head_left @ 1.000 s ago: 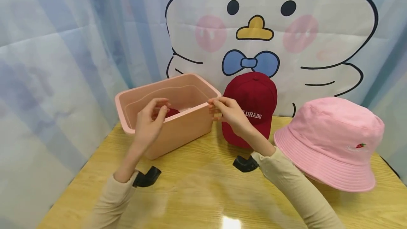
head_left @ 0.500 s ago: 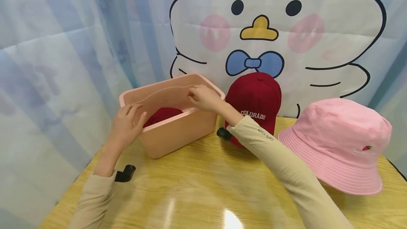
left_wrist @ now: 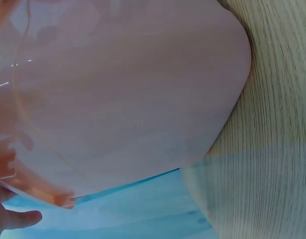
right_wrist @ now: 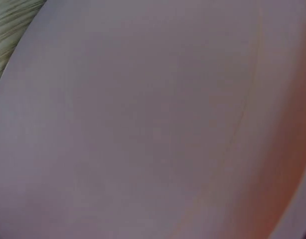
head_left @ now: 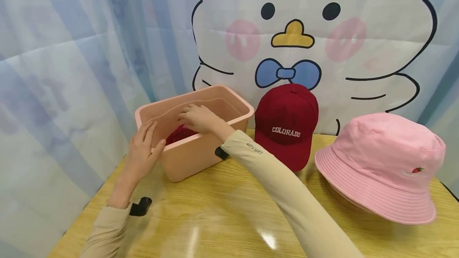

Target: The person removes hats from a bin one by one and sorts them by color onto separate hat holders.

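At the left, the left hand (head_left: 142, 150) lies flat with straight fingers against the near left corner of the pink bin (head_left: 201, 152), thumb on the outer wall, gripping nothing; the left wrist view shows the bin's wall (left_wrist: 128, 94) close up and a fingertip at the lower left edge. The bin stands on the wooden worktop (head_left: 222, 218). Inside it lies a red cloth (head_left: 178, 133), partly hidden. The right hand (head_left: 199, 118) reaches over the near rim into the bin, fingers bent down onto the cloth; whether it grips the cloth I cannot tell. The right wrist view is filled by blurred pink wall. Just right of the bin stands a red cap (head_left: 288, 124) lettered COLORADO, and farther right a pink hat (head_left: 385, 162).
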Available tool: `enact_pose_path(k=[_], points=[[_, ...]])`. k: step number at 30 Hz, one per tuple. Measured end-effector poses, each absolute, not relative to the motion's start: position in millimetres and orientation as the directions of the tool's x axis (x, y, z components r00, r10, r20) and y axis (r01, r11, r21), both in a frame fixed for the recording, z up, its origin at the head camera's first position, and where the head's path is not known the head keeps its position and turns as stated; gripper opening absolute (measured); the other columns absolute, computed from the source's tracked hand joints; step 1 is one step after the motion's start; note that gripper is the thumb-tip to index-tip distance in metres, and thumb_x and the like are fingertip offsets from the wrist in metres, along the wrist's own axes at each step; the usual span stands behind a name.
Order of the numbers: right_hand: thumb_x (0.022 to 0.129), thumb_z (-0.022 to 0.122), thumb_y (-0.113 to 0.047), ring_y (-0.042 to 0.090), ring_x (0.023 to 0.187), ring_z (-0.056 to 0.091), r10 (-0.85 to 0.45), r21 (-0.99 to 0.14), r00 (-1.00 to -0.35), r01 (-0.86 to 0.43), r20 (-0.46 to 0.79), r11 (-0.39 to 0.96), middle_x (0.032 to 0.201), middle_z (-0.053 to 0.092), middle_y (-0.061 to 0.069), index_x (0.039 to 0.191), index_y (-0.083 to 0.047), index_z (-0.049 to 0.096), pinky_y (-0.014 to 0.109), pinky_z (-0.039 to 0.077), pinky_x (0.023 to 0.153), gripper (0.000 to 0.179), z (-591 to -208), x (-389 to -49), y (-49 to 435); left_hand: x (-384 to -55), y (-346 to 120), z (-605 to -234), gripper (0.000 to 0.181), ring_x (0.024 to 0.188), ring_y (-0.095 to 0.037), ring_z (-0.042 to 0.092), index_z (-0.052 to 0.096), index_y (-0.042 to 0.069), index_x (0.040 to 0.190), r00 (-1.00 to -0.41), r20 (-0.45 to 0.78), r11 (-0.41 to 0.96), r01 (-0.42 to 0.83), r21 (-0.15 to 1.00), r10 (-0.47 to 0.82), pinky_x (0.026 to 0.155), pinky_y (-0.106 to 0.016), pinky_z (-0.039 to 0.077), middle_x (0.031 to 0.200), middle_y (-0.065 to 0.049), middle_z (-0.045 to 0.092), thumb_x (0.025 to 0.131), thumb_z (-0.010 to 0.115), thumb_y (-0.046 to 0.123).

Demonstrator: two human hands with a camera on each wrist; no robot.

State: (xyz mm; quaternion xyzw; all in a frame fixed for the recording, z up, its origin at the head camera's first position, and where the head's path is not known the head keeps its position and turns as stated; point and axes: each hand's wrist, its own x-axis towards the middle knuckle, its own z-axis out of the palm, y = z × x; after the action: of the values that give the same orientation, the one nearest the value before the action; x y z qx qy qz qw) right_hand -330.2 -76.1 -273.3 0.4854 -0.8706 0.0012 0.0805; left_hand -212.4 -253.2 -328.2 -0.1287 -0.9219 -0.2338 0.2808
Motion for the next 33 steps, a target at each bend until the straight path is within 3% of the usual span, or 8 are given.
enact_pose_path(k=[5, 12, 19, 25, 33], points=[[0.09, 0.052, -0.025, 0.015, 0.124, 0.039, -0.846, 0.166, -0.532, -0.832, 0.031, 0.529, 0.129, 0.051, -0.007, 0.122, -0.024, 0.055, 0.043, 0.035, 0.101, 0.033, -277, -326, -98, -211, -252, -326, 0.069, 0.131, -0.048, 0.015, 0.021, -0.001, 0.14, -0.84, 0.534, 0.876, 0.326, 0.356, 0.096, 0.1, -0.065, 0.013, 0.141, -0.026, 0.026, 0.092, 0.038, 0.045], [0.091, 0.048, -0.028, 0.012, 0.117, 0.039, -0.831, 0.249, -0.549, -0.82, -0.09, 0.515, 0.129, 0.05, -0.013, 0.125, -0.031, 0.051, 0.041, 0.035, 0.101, 0.034, -288, -322, -113, -208, -249, -326, 0.072, 0.132, -0.047, 0.013, 0.015, 0.002, 0.142, -0.869, 0.49, 0.88, 0.287, 0.378, 0.073, 0.101, -0.065, 0.011, 0.141, -0.027, 0.023, 0.091, 0.04, 0.046], [0.093, 0.045, -0.026, 0.013, 0.119, 0.036, -0.797, 0.29, -0.59, -0.79, -0.126, 0.54, 0.124, 0.054, -0.015, 0.123, -0.036, 0.052, 0.041, 0.029, 0.105, 0.032, -289, -320, -117, -206, -250, -324, 0.072, 0.133, -0.045, 0.013, 0.013, 0.003, 0.143, -0.891, 0.451, 0.882, 0.253, 0.397, 0.052, 0.1, -0.065, 0.012, 0.142, -0.029, 0.022, 0.091, 0.04, 0.045], [0.093, 0.046, -0.024, 0.014, 0.123, 0.033, -0.771, 0.259, -0.615, -0.781, -0.166, 0.568, 0.121, 0.057, -0.014, 0.121, -0.035, 0.054, 0.042, 0.023, 0.108, 0.032, -289, -322, -119, -207, -252, -323, 0.072, 0.134, -0.043, 0.01, 0.011, 0.004, 0.143, -0.908, 0.415, 0.879, 0.239, 0.413, 0.052, 0.097, -0.068, 0.015, 0.143, -0.028, 0.02, 0.091, 0.039, 0.045], [0.091, 0.049, -0.023, 0.014, 0.118, 0.038, -0.784, 0.276, -0.609, -0.78, -0.125, 0.562, 0.115, 0.06, -0.011, 0.117, -0.032, 0.058, 0.039, 0.028, 0.104, 0.028, -289, -326, -116, -208, -255, -321, 0.074, 0.135, -0.042, 0.009, 0.009, 0.004, 0.143, -0.912, 0.405, 0.886, 0.237, 0.399, 0.061, 0.096, -0.07, 0.016, 0.144, -0.027, 0.02, 0.091, 0.037, 0.047]])
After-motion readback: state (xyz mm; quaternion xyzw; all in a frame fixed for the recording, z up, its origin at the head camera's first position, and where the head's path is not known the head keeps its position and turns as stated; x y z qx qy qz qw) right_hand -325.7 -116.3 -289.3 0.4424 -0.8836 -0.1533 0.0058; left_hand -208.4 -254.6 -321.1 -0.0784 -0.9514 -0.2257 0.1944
